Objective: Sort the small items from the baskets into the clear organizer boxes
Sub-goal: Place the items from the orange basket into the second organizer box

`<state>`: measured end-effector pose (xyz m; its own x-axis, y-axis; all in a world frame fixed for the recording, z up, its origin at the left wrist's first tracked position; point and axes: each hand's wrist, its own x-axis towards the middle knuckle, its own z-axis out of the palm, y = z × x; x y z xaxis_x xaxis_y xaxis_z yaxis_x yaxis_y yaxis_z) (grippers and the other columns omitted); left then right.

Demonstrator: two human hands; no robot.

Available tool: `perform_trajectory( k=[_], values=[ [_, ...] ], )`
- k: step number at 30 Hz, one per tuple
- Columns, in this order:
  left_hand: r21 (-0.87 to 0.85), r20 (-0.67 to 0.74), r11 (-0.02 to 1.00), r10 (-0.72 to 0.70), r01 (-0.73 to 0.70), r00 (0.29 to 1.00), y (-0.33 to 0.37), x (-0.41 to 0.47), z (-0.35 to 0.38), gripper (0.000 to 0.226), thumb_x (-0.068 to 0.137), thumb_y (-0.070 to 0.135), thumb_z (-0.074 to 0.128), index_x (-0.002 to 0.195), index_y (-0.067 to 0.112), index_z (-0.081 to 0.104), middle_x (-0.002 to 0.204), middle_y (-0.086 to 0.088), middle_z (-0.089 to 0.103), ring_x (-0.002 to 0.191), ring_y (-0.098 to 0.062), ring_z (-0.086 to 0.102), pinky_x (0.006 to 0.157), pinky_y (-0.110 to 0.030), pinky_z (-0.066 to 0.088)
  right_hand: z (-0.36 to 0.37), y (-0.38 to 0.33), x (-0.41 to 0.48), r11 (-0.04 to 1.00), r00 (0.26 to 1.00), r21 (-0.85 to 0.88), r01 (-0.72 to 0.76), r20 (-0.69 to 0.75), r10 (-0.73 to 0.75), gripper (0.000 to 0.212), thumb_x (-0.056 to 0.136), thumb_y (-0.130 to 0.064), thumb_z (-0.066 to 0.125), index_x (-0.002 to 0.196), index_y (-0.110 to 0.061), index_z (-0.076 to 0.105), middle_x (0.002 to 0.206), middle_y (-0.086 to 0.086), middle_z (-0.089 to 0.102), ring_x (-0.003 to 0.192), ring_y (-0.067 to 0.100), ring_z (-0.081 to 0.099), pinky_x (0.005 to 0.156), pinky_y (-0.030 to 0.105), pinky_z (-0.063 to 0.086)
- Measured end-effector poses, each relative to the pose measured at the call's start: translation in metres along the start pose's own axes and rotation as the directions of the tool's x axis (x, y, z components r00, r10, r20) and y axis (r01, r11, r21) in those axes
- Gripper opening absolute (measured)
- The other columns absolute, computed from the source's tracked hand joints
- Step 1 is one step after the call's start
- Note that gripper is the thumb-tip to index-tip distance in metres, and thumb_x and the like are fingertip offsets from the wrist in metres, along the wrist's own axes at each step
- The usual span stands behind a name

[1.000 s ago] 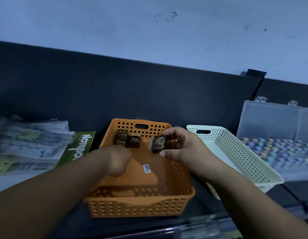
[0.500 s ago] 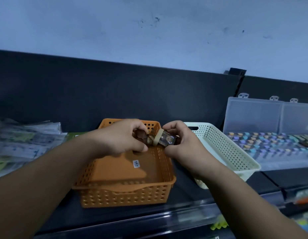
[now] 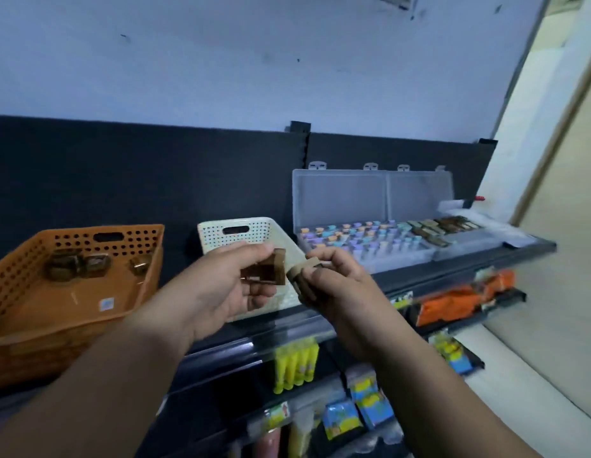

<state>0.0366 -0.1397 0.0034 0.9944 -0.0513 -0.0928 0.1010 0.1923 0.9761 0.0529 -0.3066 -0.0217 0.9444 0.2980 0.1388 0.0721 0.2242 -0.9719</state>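
Pinching a brown clear case [image 3: 270, 272], the left hand [image 3: 218, 289] is hovering beside the right hand [image 3: 338, 287], itself gripping a tan-capped piece [image 3: 297, 276].

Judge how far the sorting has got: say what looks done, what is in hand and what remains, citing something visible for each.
Done: the clear organizer boxes hold rows of pastel items and a batch of brown blocks. In hand: the left hand holds a brown piece and the right hand pinches a tan piece, in front of the white basket. Left: three brown items lie in the orange basket.
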Motion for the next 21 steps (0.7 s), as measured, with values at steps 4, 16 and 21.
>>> perform_trajectory(
  k=[4,16,21],
  values=[
    [-0.111,0.140,0.986,-0.110,0.126,0.984,-0.027,0.000,0.083,0.024,0.068,0.022,0.063,0.085,0.005,0.067,0.072,-0.012,0.066,0.058,-0.018,0.060,0.053,-0.023,0.053,-0.078,-0.013,-0.045,0.988,0.991,0.152,-0.031,-0.124,0.051,0.018,0.091,-0.002,0.057,0.080,-0.011,0.046,0.078,0.012,0.055,0.073,0.020,0.056,0.065,0.031,0.056],
    [-0.214,0.328,0.936,-0.200,0.278,0.923,-0.063,0.027,0.258,0.034,0.094,0.031,0.040,0.111,0.019,0.068,0.087,-0.012,0.069,0.057,-0.016,0.055,0.059,-0.027,0.039,-0.241,-0.040,-0.119,0.994,0.935,0.111,0.012,-0.353,0.028,0.022,0.084,-0.011,0.065,0.105,-0.018,0.061,0.094,0.009,0.064,0.081,0.020,0.060,0.067,0.030,0.044],
    [-0.274,0.407,0.904,-0.200,0.329,0.891,-0.077,0.073,0.289,0.035,0.096,0.028,0.037,0.110,0.011,0.065,0.094,-0.018,0.067,0.068,-0.023,0.060,0.060,-0.028,0.045,-0.280,-0.031,-0.100,0.983,0.912,0.179,0.037,-0.409,0.040,0.030,0.092,-0.002,0.052,0.116,-0.017,0.064,0.095,0.012,0.060,0.079,0.020,0.059,0.064,0.028,0.046]
  ],
)
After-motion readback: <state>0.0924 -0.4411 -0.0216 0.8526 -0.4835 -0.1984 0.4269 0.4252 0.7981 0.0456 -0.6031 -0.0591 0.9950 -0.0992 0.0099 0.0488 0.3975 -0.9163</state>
